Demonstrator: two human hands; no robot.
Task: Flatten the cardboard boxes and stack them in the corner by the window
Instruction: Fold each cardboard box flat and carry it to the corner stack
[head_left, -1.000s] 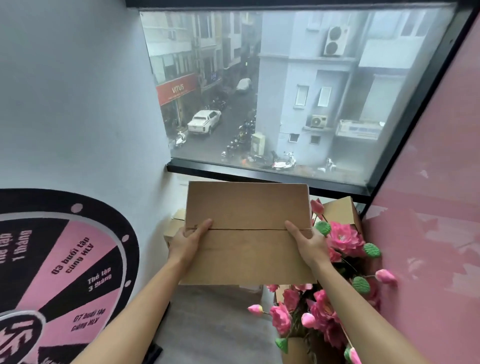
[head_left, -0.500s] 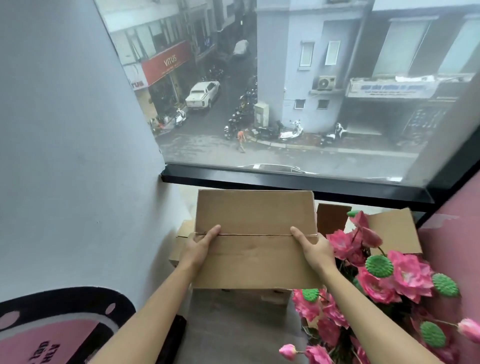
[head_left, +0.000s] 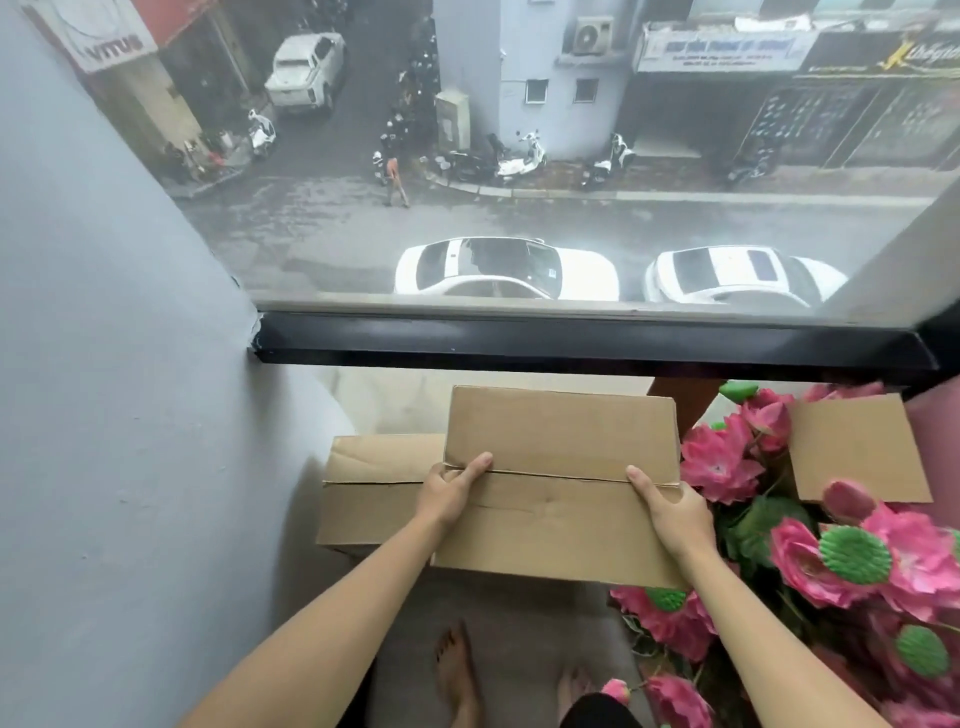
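Observation:
I hold a flattened brown cardboard box (head_left: 561, 447) level in front of me, just below the window. My left hand (head_left: 449, 491) grips its left edge at the crease, thumb on top. My right hand (head_left: 672, 512) grips the right edge the same way. Under and to the left of it lies another flattened cardboard box (head_left: 374, 488) on the floor in the corner against the grey wall. A third piece of cardboard (head_left: 857, 449) stands at the right behind the flowers.
A black window sill (head_left: 571, 345) runs across just above the boxes. The grey wall (head_left: 104, 415) closes the left side. A bunch of pink artificial flowers (head_left: 831, 561) crowds the right. My bare feet (head_left: 457, 670) stand on the grey floor below.
I have stepped closer to the window and tilted my view downward. The held box has come lower, over the cardboard lying in the corner. My grip is unchanged.

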